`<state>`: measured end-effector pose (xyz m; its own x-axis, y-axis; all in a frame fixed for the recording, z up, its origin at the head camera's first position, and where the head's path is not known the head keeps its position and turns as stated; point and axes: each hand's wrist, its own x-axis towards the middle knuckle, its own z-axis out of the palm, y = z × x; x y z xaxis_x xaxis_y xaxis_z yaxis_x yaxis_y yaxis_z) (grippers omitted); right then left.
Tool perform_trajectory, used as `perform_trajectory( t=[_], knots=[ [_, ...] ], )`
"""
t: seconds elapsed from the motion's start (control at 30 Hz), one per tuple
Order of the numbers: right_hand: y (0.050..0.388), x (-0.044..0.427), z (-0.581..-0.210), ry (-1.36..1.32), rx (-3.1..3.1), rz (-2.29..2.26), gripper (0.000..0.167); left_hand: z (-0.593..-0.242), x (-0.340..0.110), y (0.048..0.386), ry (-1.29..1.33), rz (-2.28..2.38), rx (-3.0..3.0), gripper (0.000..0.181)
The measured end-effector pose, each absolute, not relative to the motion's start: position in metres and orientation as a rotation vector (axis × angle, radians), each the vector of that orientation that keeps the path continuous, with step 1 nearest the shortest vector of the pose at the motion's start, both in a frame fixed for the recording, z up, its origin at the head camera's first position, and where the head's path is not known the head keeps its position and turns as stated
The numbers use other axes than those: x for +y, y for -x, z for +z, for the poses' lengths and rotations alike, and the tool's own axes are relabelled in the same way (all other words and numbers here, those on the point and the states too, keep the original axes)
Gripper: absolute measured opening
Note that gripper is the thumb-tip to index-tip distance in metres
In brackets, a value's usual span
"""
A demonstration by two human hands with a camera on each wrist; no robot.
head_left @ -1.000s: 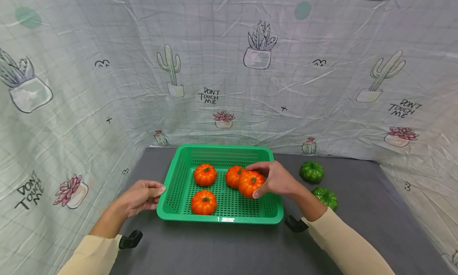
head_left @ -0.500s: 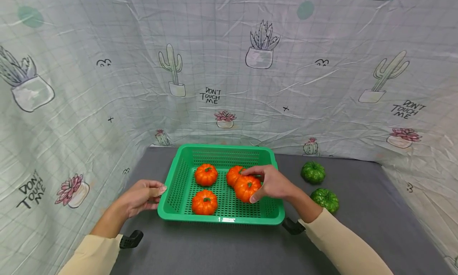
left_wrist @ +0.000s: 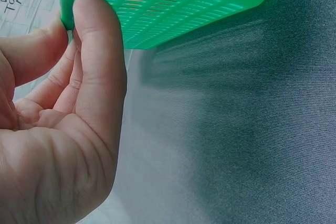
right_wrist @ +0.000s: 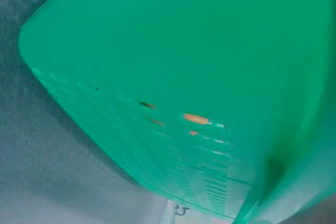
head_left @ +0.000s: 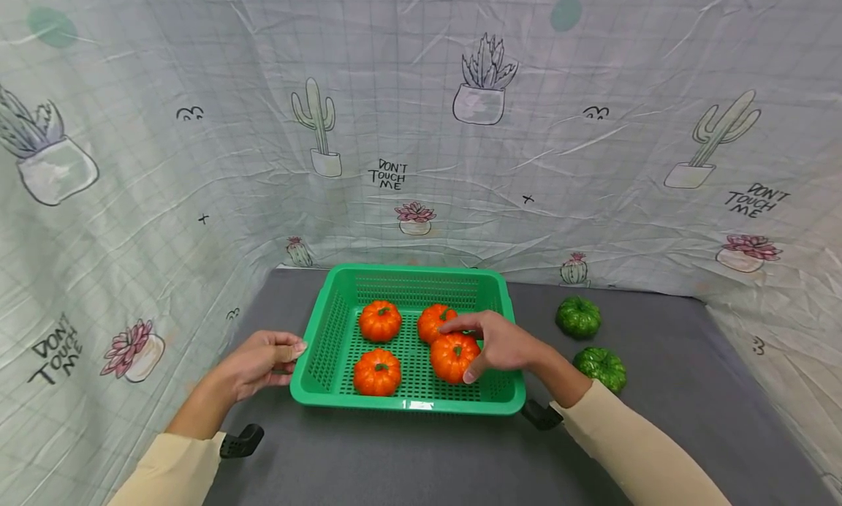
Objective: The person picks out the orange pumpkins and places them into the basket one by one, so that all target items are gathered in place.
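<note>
A green plastic basket (head_left: 406, 404) holds several small orange pumpkins. My left hand (head_left: 262, 363) pinches the basket's left rim between thumb and fingers; the left wrist view shows this hand (left_wrist: 79, 108) close up at the rim. Inside the basket at the front right, my right hand (head_left: 503, 343) grips an orange pumpkin (head_left: 454, 360), thumb at its front and fingers at its back. Just behind it sits another orange pumpkin (head_left: 433, 322). Two more, a back-left pumpkin (head_left: 379, 321) and a front-left pumpkin (head_left: 377, 373), stand apart. The right wrist view has only the basket's outer wall (right_wrist: 157, 40), with the hand hidden.
To the right of the basket, two green pumpkins, a rear one (head_left: 578, 317) and a nearer one (head_left: 600, 369), lie on the dark grey tabletop (head_left: 395, 462). A printed cloth (head_left: 421, 126) hangs behind and along both sides.
My right hand has lowered the orange pumpkin toward me, into the front right of the basket. The left hand has stayed at the rim.
</note>
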<state>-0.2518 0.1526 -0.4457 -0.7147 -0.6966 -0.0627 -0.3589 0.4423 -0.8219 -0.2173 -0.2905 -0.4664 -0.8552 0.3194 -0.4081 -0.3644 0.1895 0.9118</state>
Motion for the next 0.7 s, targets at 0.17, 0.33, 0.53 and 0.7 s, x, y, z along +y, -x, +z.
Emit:
perform_trajectory(
  t=[0.17, 0.33, 0.53, 0.7],
  knots=[
    [0.253, 0.153, -0.448, 0.965, 2.279, -1.14, 0.076, -0.466, -0.29, 0.217, 0.048, 1.716, 1.952, 0.012],
    [0.255, 0.153, -0.452, 1.063, 2.347, -1.002, 0.075, -0.466, -0.288, 0.217, 0.059, 1.713, 1.959, 0.011],
    [0.258, 0.153, -0.449, 1.069, 2.353, -0.967, 0.074, -0.465, -0.287, 0.217, 0.061, 1.716, 1.96, 0.013],
    [0.263, 0.15, -0.451, 1.059, 2.331, -0.946, 0.075, -0.465, -0.288, 0.215, 0.071, 1.707, 1.976, 0.013]
  ],
)
